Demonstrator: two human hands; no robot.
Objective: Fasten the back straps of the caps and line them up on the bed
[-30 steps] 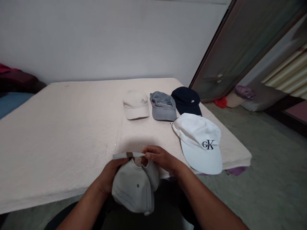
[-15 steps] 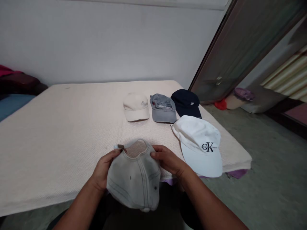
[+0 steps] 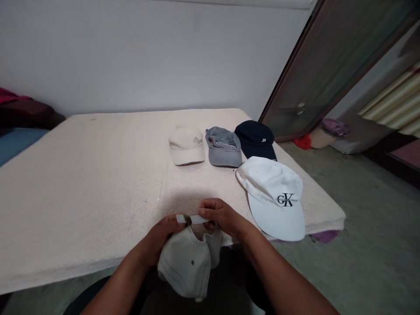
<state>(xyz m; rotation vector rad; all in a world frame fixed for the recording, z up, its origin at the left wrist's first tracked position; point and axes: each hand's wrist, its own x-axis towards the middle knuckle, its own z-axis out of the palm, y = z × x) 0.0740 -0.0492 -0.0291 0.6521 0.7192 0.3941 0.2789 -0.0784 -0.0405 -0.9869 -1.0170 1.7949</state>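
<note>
A light grey cap (image 3: pixel 185 260) hangs crown-down over my lap, just off the bed's front edge, with its back opening toward the bed. My left hand (image 3: pixel 157 238) is closed on the opening's left side, beside the strap's buckle. Between finger and thumb, my right hand (image 3: pixel 221 216) pinches the other end of the pale back strap (image 3: pixel 198 219), which is stretched across the opening. The cap's brim is hidden. Nearest my right hand, a large white cap (image 3: pixel 272 188) with black letters lies on the bed.
On the bed (image 3: pixel 98 188) lie a cream cap (image 3: pixel 186 145), a grey-blue cap (image 3: pixel 223 146) and a navy cap (image 3: pixel 256 139). The white wall (image 3: pixel 147 57) stands behind. A dark door (image 3: pixel 305 65) is at right, above the floor (image 3: pixel 377 210).
The grey cap has turned and folded narrower. My right hand has shifted from the cap's edge to the back strap, which now spans the opening between both hands.
</note>
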